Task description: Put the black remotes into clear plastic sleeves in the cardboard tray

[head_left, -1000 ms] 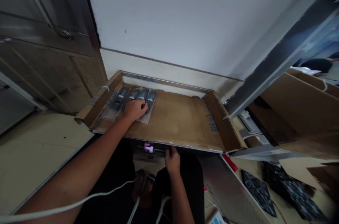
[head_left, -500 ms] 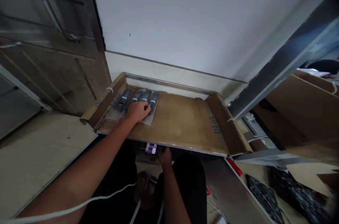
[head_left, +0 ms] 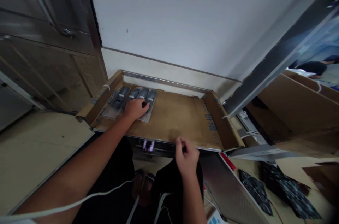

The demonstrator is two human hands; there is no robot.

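Clear plastic sleeves with dark grey items [head_left: 152, 96] lie side by side at the left of a shallow cardboard tray [head_left: 180, 118]. My left hand [head_left: 136, 108] rests over the right-hand sleeves, its fingers curled; what they hold, if anything, is hidden. At the tray's front edge is my right hand [head_left: 186, 157], closed with thumb and forefinger drawn together. Nothing can be made out in it.
Behind the tray rises a white wall panel [head_left: 169, 22]; a metal door with a handle [head_left: 45, 5] is at left. Large cardboard boxes [head_left: 299, 111] stand at right. A white cord [head_left: 87, 199] crosses my lap. Dark patterned pieces [head_left: 255, 190] lie on the floor.
My right hand has risen from below the tray's front edge and moved right, up to that edge. My left hand stays over the sleeves. The view has shifted slightly.
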